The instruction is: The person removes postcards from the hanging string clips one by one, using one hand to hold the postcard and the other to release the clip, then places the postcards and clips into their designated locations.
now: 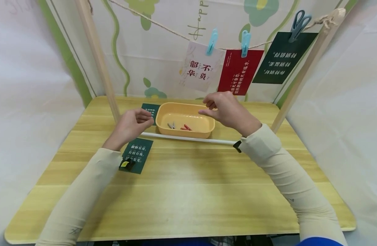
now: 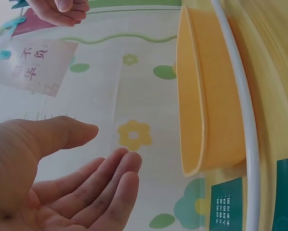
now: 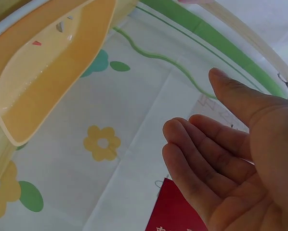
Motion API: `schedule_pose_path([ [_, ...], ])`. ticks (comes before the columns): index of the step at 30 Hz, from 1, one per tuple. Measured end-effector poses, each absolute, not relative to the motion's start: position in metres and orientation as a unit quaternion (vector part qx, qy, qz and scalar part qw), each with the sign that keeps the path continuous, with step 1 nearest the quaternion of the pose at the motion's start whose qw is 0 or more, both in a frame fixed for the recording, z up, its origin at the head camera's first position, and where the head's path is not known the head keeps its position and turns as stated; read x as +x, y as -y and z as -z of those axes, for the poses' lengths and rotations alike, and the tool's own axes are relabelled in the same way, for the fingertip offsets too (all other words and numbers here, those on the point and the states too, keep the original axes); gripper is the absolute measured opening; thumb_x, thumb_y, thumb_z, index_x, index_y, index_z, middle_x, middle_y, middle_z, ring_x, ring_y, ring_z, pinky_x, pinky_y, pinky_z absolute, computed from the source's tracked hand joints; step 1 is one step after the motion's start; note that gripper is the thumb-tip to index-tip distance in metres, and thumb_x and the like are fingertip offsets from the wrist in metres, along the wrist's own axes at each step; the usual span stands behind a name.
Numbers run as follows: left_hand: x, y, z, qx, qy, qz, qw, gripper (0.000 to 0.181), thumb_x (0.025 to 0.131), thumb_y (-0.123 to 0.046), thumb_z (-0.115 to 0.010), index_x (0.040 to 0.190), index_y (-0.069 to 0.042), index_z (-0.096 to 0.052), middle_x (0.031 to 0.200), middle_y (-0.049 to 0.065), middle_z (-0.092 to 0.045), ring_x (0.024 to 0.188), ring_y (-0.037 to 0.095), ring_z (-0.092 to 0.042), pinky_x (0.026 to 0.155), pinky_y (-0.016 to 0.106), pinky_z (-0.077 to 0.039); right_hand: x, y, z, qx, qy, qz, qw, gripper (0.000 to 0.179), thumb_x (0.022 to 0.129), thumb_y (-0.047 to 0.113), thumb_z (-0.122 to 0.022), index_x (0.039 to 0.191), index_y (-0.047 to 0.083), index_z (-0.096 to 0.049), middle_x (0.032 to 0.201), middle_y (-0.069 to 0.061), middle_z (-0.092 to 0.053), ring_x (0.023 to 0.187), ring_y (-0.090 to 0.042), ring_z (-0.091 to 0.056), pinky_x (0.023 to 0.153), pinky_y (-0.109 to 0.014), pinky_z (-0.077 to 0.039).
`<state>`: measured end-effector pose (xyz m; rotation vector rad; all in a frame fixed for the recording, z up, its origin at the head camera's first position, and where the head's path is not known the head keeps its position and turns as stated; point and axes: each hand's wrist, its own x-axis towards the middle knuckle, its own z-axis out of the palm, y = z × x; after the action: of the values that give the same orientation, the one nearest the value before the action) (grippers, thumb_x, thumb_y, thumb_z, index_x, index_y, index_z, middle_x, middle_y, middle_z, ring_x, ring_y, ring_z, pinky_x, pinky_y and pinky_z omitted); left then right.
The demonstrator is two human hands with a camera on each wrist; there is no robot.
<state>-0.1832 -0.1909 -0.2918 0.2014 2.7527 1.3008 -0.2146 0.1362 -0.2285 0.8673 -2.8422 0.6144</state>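
Note:
My left hand hovers left of the yellow plastic basin, and in the left wrist view its thumb and fingers are apart with nothing between them. My right hand is raised over the basin's right end, just below the hanging cards, fingers relaxed and holding nothing. A white card and a red card hang from the rope by light blue clothespins. Further right, a dark green card hangs from a grey-blue clothespin. Several small red clothespins and grey ones lie in the basin.
One green card lies on the table under my left wrist, another behind it beside the basin. A white rod crosses in front of the basin. Wooden posts hold the rope at both sides.

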Motion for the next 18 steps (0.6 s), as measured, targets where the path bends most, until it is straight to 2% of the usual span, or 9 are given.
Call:
schedule_pose_path([
  [10, -0.194, 0.176, 0.284, 0.067, -0.891, -0.449, 0.014, 0.041, 0.105, -0.029, -0.066, 0.138, -0.005, -0.063, 0.136, 0.017, -0.07, 0.126, 0.032, -0.067, 0.106, 0.05, -0.056, -0.209, -0.144, 0.214, 0.282, 0.933, -0.196, 0.103, 0.039, 0.09, 0.026, -0.086, 0.116, -0.001, -0.076, 0.11, -0.017, -0.079, 0.097, -0.03, -0.076, 0.092, -0.045, -0.064],
  [18, -0.205, 0.161, 0.276, 0.085, -0.875, -0.475, -0.037, 0.038, 0.104, -0.026, -0.068, 0.135, -0.003, -0.066, 0.133, 0.018, -0.072, 0.123, 0.032, -0.069, 0.106, 0.049, -0.057, -0.207, -0.149, 0.199, 0.274, 0.932, -0.204, 0.119, 0.035, 0.092, 0.023, -0.085, 0.117, 0.0, -0.075, 0.11, -0.018, -0.078, 0.098, -0.031, -0.075, 0.094, -0.047, -0.063],
])
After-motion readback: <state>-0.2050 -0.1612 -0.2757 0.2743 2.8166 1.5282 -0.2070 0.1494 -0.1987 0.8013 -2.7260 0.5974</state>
